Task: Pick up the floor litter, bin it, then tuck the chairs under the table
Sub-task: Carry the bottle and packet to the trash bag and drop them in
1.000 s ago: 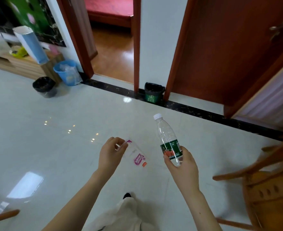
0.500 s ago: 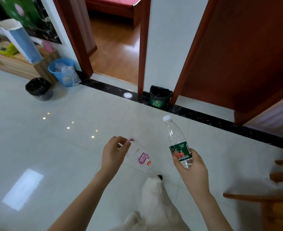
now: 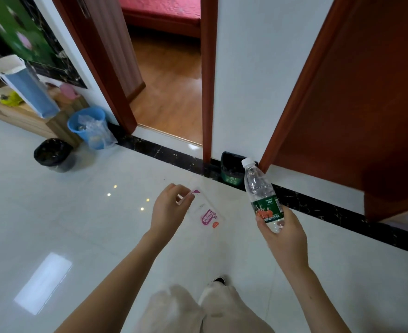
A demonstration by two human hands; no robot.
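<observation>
Both pieces of litter are off the floor and in hand, so the step under way looks like the carry to a bin. The left hand (image 3: 168, 210) pinches one corner of a clear plastic wrapper (image 3: 207, 215) with a purple label, which hangs from the fingers just above the pale tiled floor (image 3: 83, 227). The right hand (image 3: 282, 234) is wrapped round the lower part of a plastic bottle (image 3: 262, 195) with a white cap and green label, held nearly upright. Three bins stand ahead: a small green bin (image 3: 229, 169) against the wall between the door frames, closest to the bottle; a black-lined bin (image 3: 54, 153) well to the left; and a blue bin (image 3: 87, 126) just behind that one. The next move probably calls for stepping up to one of them, likely the green one straight ahead, bringing each hand over the opening and letting go. The light wrapper may drift, so it should be released low. The chairs and the table are outside the view, so nothing can be said of how they stand. The bottle covers the right side of the green bin, and its mouth is hard to make out. The left fingertips are hidden behind the hand, the label print is too small to read, and whether any water remains in the bottle cannot be told.
</observation>
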